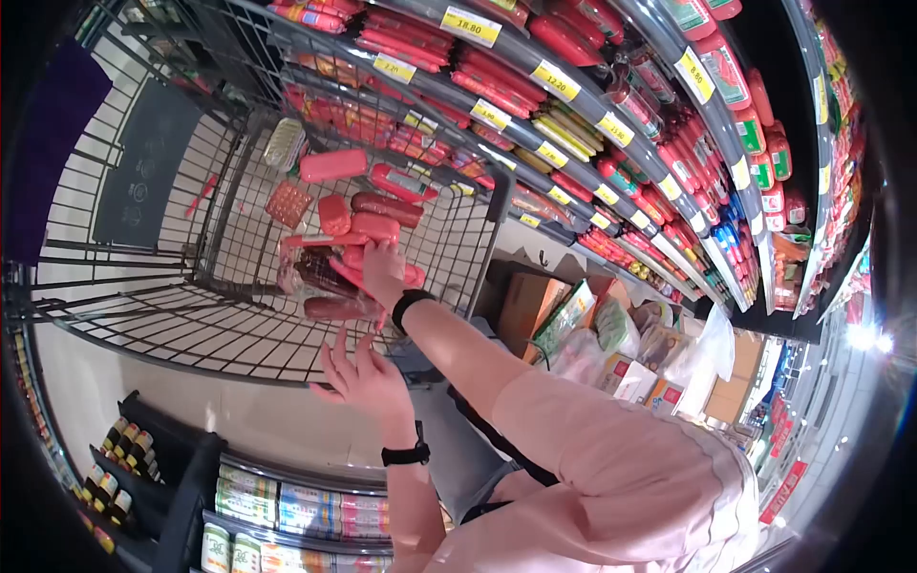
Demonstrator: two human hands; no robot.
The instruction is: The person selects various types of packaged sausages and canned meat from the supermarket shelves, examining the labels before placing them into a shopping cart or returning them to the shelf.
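My right hand (pixel 384 265), with a black band at its wrist, reaches into the shopping cart (pixel 315 366). Its fingers are closed on a red sausage pack (pixel 353 258), partly hidden by the hand. Around it lie a rounded red pack (pixel 376 226), a dark brown sausage (pixel 387 209), a long red pack (pixel 333 164) and a flat reddish pack (pixel 288 205). Below, a brown sausage (pixel 334 307) rests near the cart's side. My left hand (pixel 363 379), wearing a black watch, is held by that side with fingers spread and nothing in them.
Shelves of packaged sausages (pixel 497 81) with yellow price tags (pixel 471 26) run along one side of the cart. Cardboard boxes (pixel 530 310) and plastic bags (pixel 707 349) stand behind my right arm. A rack of cans (pixel 310 511) and dark bottles (pixel 124 444) is on the other side.
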